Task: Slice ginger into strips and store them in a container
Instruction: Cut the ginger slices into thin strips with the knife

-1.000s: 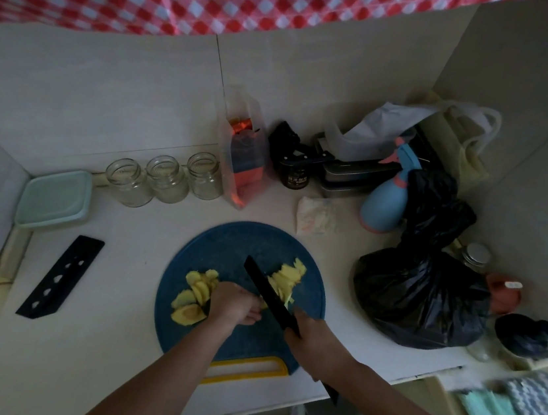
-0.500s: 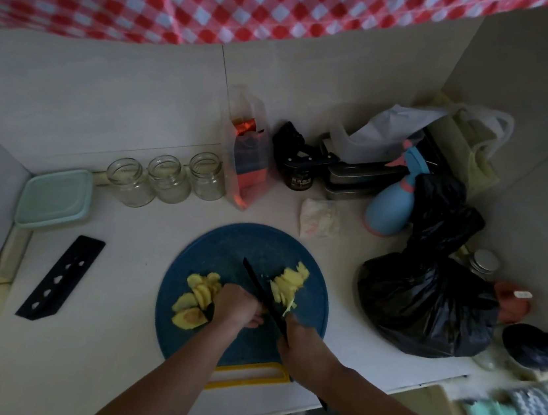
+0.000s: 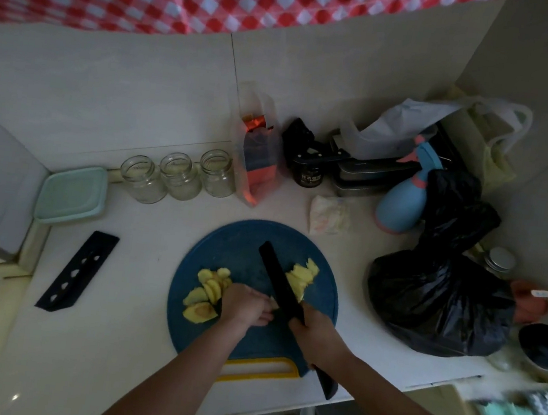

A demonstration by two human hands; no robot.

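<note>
Two hands work over the round blue cutting board (image 3: 243, 248), which lies at the middle of the counter's (image 3: 135, 311) front edge, its yellow handle jutting past that edge. The right hand (image 3: 315, 333) is wrapped round the handle of a black knife (image 3: 278, 283), whose blade runs slantwise across the board with its tip pointing to the back edge. The left hand (image 3: 246, 307) sits just beside the blade, fingers curled down and pinning a ginger piece (image 3: 272, 305) to the board; only a pale sliver of it shows between the knuckles and the blade. A heap of ginger slices (image 3: 207, 289) lies on the board's left part, touching that hand, and a smaller heap of cut ginger (image 3: 302, 276) lies against the blade's far side. A pale green container (image 3: 72, 194) with its lid on stands at the counter's back left corner, well apart from the board. Three empty glass jars (image 3: 179, 176) stand in a row along the back edge, a black knife sheath (image 3: 76, 271) lies flat near the left edge, and a tied black bag (image 3: 436, 306) slumps towards the right edge, with a blue spray bottle (image 3: 401, 202) behind it
</note>
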